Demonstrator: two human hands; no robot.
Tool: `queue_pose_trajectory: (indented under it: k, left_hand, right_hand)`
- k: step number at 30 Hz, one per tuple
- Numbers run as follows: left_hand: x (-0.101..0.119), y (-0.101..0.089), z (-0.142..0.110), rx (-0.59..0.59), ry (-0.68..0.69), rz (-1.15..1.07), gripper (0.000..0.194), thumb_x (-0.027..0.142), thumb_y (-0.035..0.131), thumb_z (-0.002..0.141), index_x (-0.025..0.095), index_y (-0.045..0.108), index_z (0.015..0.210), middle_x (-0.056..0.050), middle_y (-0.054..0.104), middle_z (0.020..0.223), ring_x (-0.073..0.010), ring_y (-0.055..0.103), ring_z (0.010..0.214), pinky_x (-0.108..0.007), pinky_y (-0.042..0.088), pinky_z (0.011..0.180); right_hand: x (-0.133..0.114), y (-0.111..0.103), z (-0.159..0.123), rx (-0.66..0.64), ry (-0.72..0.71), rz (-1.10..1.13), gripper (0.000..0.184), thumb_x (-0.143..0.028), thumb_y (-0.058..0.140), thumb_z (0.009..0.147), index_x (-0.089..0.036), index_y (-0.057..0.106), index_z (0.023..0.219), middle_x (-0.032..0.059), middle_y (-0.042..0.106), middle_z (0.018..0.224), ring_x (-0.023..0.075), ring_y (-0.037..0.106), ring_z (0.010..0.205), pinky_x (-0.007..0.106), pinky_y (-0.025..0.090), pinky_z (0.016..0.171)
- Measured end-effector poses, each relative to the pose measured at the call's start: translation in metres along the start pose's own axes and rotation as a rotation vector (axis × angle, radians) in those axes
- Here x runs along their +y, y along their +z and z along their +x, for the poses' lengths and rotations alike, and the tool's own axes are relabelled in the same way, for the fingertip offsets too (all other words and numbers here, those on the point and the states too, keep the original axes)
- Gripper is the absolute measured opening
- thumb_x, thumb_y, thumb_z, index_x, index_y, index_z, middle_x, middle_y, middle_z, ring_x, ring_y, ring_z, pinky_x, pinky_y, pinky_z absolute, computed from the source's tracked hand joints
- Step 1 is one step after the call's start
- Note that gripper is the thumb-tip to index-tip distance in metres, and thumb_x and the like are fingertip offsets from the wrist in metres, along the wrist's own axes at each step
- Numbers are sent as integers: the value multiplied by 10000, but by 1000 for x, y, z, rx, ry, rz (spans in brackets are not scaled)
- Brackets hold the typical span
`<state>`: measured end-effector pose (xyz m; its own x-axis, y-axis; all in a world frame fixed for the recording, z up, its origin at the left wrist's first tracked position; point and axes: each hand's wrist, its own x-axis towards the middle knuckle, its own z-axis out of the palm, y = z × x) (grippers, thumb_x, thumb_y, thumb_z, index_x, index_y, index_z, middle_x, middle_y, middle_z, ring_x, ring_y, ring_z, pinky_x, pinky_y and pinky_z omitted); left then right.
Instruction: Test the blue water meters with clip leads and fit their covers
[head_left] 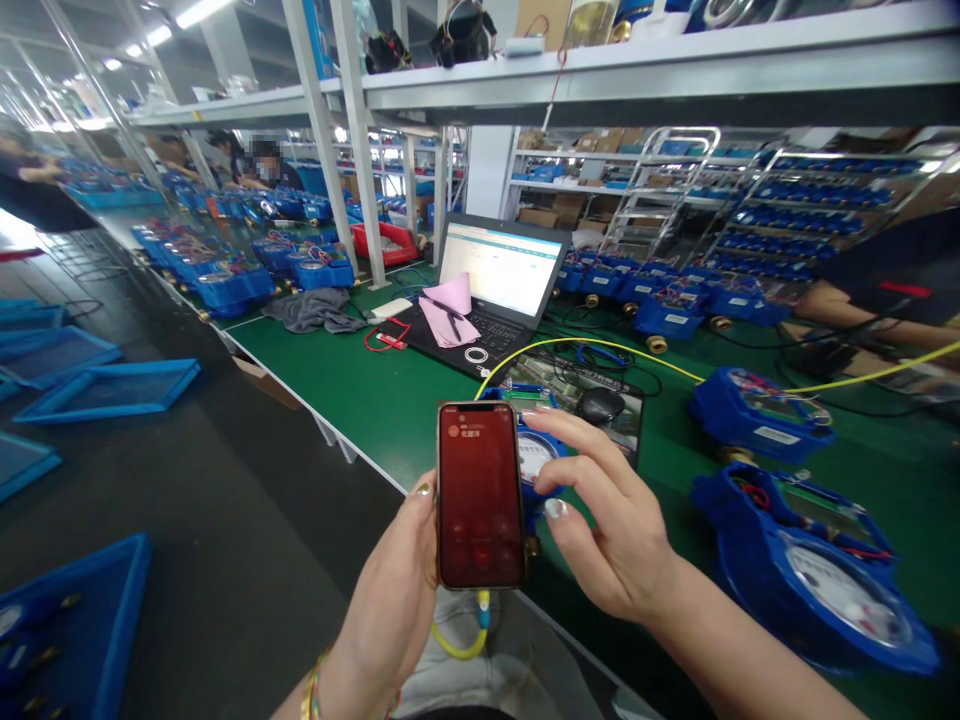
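Note:
A smartphone (481, 500) with a dark red call screen is held upright in my left hand (397, 580), whose fingers wrap round its left side and back. Just right of the phone is my right hand (611, 515), its fingers apart and bent, holding nothing. Behind the phone, partly hidden, sits a blue water meter (536, 455) with a white dial. A yellow cable (600, 343) arches over the bench near it, and a yellow loop (461, 645) hangs below the phone over my lap.
An open laptop (502, 270) with pink paper (450, 310) on it stands on the green bench (300, 365). A black mouse (600, 406) lies right of it. More blue meters (817, 570) line the right. A grey cloth (319, 310) and blue trays (112, 390) are left. A co-worker's arm (832, 300) shows at right.

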<state>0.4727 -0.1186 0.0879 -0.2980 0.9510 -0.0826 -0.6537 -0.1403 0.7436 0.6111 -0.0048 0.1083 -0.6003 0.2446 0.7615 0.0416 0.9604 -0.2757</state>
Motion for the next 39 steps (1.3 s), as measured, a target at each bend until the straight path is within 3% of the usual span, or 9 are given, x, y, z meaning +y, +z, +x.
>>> queue_pose_trajectory:
  k: [5, 10, 14, 19, 26, 34, 37, 39]
  left_hand:
    - [1, 2, 1, -11, 8, 18, 374, 368, 368, 1001, 145, 597, 1196, -76, 658, 1105, -268, 550, 1089, -367, 439, 950]
    - [1, 3, 2, -24, 19, 21, 378, 332, 328, 1015, 150, 540, 1269, -80, 639, 1153, -266, 558, 1076, -372, 443, 931]
    - [1, 2, 0, -31, 12, 74, 334, 299, 428, 983, 179, 534, 1276, -76, 589, 1264, -278, 507, 1169, -374, 429, 953]
    - [1, 0, -1, -10, 18, 178, 386, 221, 612, 880, 189, 553, 1260, -76, 600, 1255, -256, 530, 1145, -320, 444, 933]
    - [-3, -7, 2, -9, 17, 180, 458, 252, 671, 861, 210, 533, 1296, -74, 574, 1296, -299, 506, 1201, -405, 407, 1042]
    - [5, -8, 4, 124, -120, 25, 526, 338, 623, 880, 247, 462, 1372, -53, 613, 1254, -289, 555, 1150, -333, 532, 880]
    - [6, -9, 8, 203, -119, 24, 484, 351, 549, 912, 230, 456, 1371, -63, 638, 1211, -271, 609, 1065, -326, 571, 793]
    - [5, -12, 12, 272, -91, 68, 471, 363, 541, 901, 215, 483, 1344, -69, 668, 1146, -276, 644, 984, -341, 593, 721]
  right_hand:
    - [1, 0, -1, -3, 2, 3, 146, -89, 409, 825, -168, 509, 897, 157, 506, 1292, 281, 470, 1232, 494, 417, 1018]
    - [2, 0, -1, -5, 3, 9, 136, -87, 419, 823, -163, 507, 893, 157, 510, 1286, 278, 467, 1233, 488, 407, 1027]
    - [2, 0, -1, 1, 6, 9, 142, -86, 413, 827, -169, 508, 893, 151, 508, 1292, 283, 460, 1241, 502, 411, 1023]
    - [3, -2, 0, 11, 15, 7, 145, -92, 416, 827, -170, 514, 898, 154, 511, 1289, 287, 461, 1240, 510, 421, 1016]
    - [7, -9, 4, 71, 46, -69, 137, -114, 419, 848, -169, 541, 877, 154, 540, 1266, 278, 493, 1213, 485, 428, 1010]
    - [33, -19, 5, 112, 358, -118, 122, -172, 420, 900, -187, 528, 847, 129, 580, 1170, 230, 534, 1149, 380, 453, 900]
    - [40, -22, 4, 51, 446, -167, 115, -189, 411, 903, -193, 522, 872, 130, 581, 1164, 236, 541, 1140, 371, 455, 866]
    - [41, -25, 5, -70, 497, -252, 115, -181, 400, 902, -190, 515, 892, 121, 598, 1119, 229, 582, 1053, 353, 462, 827]
